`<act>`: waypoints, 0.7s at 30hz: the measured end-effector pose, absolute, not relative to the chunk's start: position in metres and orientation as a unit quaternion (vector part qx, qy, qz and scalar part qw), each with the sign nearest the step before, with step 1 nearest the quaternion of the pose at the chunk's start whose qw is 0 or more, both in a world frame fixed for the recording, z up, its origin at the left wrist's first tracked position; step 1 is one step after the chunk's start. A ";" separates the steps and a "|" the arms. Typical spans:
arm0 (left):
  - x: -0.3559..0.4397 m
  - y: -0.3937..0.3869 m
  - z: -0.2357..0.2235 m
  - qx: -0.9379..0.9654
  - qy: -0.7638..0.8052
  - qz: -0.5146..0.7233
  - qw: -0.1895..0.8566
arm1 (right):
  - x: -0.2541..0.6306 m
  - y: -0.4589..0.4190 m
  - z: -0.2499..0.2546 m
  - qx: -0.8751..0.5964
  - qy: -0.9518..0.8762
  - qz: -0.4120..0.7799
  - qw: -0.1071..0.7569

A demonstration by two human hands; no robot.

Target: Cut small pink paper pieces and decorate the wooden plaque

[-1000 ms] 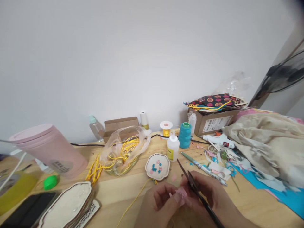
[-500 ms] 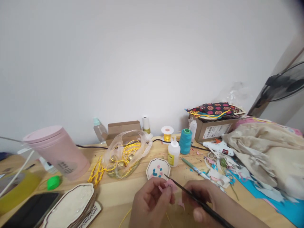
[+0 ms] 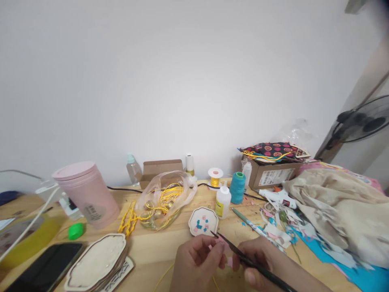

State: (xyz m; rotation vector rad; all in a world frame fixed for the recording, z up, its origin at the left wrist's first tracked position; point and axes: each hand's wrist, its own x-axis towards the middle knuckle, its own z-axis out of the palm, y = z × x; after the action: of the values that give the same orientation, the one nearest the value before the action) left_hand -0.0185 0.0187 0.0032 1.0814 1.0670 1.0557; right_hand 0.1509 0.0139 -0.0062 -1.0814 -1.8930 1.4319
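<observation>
My left hand is closed in a pinch on a small pink piece of paper or felt, mostly covered by the fingers. My right hand grips slim black tweezers; their two pointed tips sit slightly apart, just above the left fingertips and the pink piece. Right behind my hands lies a small white scalloped dish or plaque with several tiny blue and pink flower shapes on it. A pink scrap shows on the table between the hands, and a yellow cord runs beneath the left hand.
A glue bottle, a blue thread cone and a pen stand or lie behind. Scraps and cloth fill the right. Leftward are a cord-filled bag, stacked wooden plaques, a phone and a pink tumbler.
The view has shifted, so most things sit slightly lower. The tweezer tips now show apart, where they looked like one point, and still hover at the pink piece.
</observation>
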 end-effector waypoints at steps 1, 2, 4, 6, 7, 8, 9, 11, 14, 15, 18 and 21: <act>-0.018 0.019 0.003 0.462 0.463 0.460 0.601 | 0.151 0.014 -0.008 -0.399 -0.700 0.530 0.266; -0.018 0.019 0.002 0.454 0.464 0.466 0.601 | 0.151 0.015 -0.010 -0.397 -0.699 0.532 0.266; -0.016 0.020 0.001 0.437 0.461 0.480 0.605 | 0.150 0.016 -0.014 -0.398 -0.695 0.536 0.268; -0.015 0.021 -0.001 0.421 0.458 0.485 0.614 | 0.150 0.017 -0.018 -0.408 -0.693 0.528 0.272; -0.014 0.021 -0.002 0.417 0.457 0.483 0.620 | 0.150 0.017 -0.019 -0.413 -0.693 0.524 0.272; -0.014 0.021 -0.002 0.415 0.455 0.480 0.625 | 0.149 0.018 -0.020 -0.414 -0.695 0.523 0.270; -0.014 0.022 -0.003 0.413 0.454 0.476 0.630 | 0.149 0.019 -0.021 -0.412 -0.697 0.522 0.268; -0.014 0.022 -0.004 0.411 0.457 0.468 0.636 | 0.148 0.020 -0.022 -0.408 -0.700 0.525 0.260; -0.015 0.023 -0.004 0.417 0.470 0.460 0.627 | 0.147 0.021 -0.021 -0.418 -0.693 0.531 0.252; -0.015 0.023 -0.005 0.418 0.473 0.459 0.625 | 0.147 0.020 -0.021 -0.425 -0.687 0.533 0.252; -0.015 0.023 -0.005 0.407 0.492 0.445 0.628 | 0.147 0.019 -0.021 -0.429 -0.671 0.545 0.263; -0.015 0.024 -0.007 0.397 0.495 0.440 0.635 | 0.147 0.020 -0.024 -0.420 -0.660 0.563 0.266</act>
State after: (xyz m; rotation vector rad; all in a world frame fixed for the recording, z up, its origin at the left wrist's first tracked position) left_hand -0.0148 0.0241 -0.0067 0.9083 1.1314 1.0062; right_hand 0.1473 0.0196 -0.0239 -1.1349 -1.7813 1.5212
